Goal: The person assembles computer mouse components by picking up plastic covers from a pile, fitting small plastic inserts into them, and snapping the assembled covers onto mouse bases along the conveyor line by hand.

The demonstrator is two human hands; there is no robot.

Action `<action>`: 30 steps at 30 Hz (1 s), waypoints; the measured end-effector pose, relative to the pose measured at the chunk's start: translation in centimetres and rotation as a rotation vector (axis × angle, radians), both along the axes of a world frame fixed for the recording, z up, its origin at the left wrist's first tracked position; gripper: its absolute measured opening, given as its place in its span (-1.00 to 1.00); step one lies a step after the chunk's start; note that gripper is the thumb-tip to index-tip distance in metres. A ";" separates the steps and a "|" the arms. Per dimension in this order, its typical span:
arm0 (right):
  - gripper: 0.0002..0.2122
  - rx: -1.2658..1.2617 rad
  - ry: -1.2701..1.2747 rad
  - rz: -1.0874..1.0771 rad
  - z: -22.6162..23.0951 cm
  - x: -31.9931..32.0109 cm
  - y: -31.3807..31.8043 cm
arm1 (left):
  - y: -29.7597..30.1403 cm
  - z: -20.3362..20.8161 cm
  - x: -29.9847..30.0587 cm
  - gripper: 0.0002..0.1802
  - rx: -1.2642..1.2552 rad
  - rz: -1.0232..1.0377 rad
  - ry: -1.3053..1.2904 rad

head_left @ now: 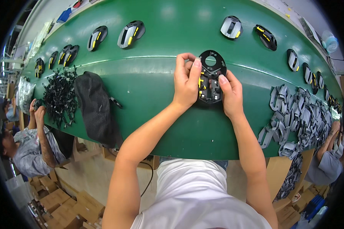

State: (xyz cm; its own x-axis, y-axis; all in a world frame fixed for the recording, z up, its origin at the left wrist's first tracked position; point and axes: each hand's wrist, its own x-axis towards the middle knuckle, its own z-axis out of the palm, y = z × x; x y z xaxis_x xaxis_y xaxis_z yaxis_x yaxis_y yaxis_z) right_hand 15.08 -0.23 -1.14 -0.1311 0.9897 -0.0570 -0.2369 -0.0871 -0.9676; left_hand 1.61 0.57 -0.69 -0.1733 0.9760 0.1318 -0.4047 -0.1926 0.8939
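Together, two hands, left hand [186,82] and right hand [230,94], grip one black mouse shell [210,76].

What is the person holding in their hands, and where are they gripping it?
A black mouse base with yellow bits, pinched at its left edge by the left hand and its right edge by the right hand.

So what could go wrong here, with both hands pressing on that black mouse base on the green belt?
The black mouse base is pinched only by fingertips of the left hand and right hand, so it might slip or flex. Its small yellow parts could pop loose onto the green belt. The grey shell pile lies close to the right forearm and could be knocked.
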 end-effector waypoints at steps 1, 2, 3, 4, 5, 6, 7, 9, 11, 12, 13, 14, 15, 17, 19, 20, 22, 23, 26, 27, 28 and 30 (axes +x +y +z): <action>-0.77 -0.007 0.000 0.001 0.3 0.0 -0.1 | -0.1 0.1 0.0 -0.79 -0.007 0.001 0.000; -0.78 0.022 -0.051 0.039 0.7 0.1 -0.3 | -0.2 0.1 0.0 -0.79 0.027 0.023 0.049; -0.78 0.054 -0.100 0.075 1.1 0.0 -0.4 | -0.1 0.1 -0.3 -0.79 0.064 0.043 0.100; -0.76 0.055 -0.082 0.092 1.6 -0.3 -0.6 | 0.2 -0.6 -0.7 -0.79 0.078 0.092 0.189; -0.76 0.050 -0.082 0.091 1.5 -0.5 -0.6 | 0.4 -0.9 -0.9 -0.79 0.073 0.090 0.189; -0.75 0.096 -0.071 0.101 1.4 -0.3 -0.3 | 0.6 -0.6 -0.7 -0.79 0.069 0.079 0.147; -0.73 0.141 -0.060 0.112 1.2 -0.2 -0.2 | 0.6 -0.4 -0.6 -0.78 0.066 0.069 0.105; -0.73 0.165 -0.093 0.087 0.7 -0.1 -0.3 | 0.5 -0.3 -0.7 -0.74 0.014 0.036 0.083; -0.75 0.188 -0.166 0.062 0.3 0.3 -0.2 | 0.6 -0.8 -1.0 -0.66 0.048 -0.070 0.157; -0.75 0.178 -0.164 0.063 0.3 0.2 -0.3 | 0.5 -0.6 -0.9 -0.60 0.038 -0.053 0.169; -0.76 0.174 -0.154 0.050 0.5 0.1 -0.3 | 0.4 -0.5 -0.9 -0.60 0.028 -0.053 0.170; -0.77 0.171 -0.143 0.037 0.6 0.0 -0.3 | 0.3 -0.3 -0.9 -0.59 0.015 -0.066 0.143; -0.77 0.162 -0.144 0.033 0.7 -0.1 -0.4 | 0.3 0.0 -0.9 -0.58 0.004 -0.083 0.112; -0.76 0.170 -0.138 0.052 0.8 -0.3 -0.6 | 0.3 0.0 -1.1 -0.57 -0.007 -0.111 0.077; -0.75 0.185 -0.135 0.069 0.7 -0.2 -0.3 | 0.6 0.1 -1.1 -0.58 0.000 -0.137 0.033; -0.73 0.195 -0.140 0.073 0.3 -0.2 -0.3 | 0.7 0.1 -1.1 -0.58 0.003 -0.134 0.033; -0.71 0.213 -0.146 0.074 0.2 -0.1 -0.2 | 0.7 0.0 -0.9 -0.58 -0.018 -0.126 0.090; -0.68 0.198 -0.142 0.082 0.5 0.1 0.0 | 0.9 0.0 -0.9 -0.58 -0.011 -0.126 0.091; -0.63 0.194 -0.090 0.125 0.9 0.0 0.2 | 2.1 -0.4 -2.6 -0.49 -0.265 -0.260 -0.176; -0.62 0.185 -0.050 0.165 0.7 0.1 0.1 | 2.7 1.0 -2.8 -0.48 -0.412 -0.145 -0.413; -0.60 0.173 -0.075 0.175 0.7 0.3 0.2 | 3.4 0.4 -4.7 -0.49 -0.378 -0.176 -0.392; -0.60 0.169 -0.090 0.157 0.4 0.1 0.1 | 4.2 0.5 -7.8 -0.49 -0.284 -0.048 -0.228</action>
